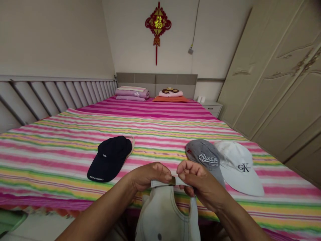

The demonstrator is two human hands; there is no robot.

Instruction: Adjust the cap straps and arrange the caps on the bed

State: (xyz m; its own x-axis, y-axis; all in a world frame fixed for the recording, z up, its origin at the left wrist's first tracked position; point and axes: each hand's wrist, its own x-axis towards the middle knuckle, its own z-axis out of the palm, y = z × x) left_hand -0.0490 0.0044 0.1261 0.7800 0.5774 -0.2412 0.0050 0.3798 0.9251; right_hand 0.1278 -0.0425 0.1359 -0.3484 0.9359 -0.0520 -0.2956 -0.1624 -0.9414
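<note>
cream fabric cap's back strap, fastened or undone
Fastened: the cream fabric strap runs unbroken through its brass buckle, pinched between left hand and right hand.

A striped-sheeted bed (160, 124) carries a navy cap (109, 159) at left, a grey cap (205, 157) touching a white cap (238, 170) at right, folded lilac bedding (131, 93) and an orange pillow (170, 99) by the headboard (185, 80).

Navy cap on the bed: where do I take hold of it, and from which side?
Probably by the brim of the navy cap: it lies flat, pointing toward the near bed edge, so pinch it from the near side. The left hand, pinching the strap of the cream cap, is closer.
</note>
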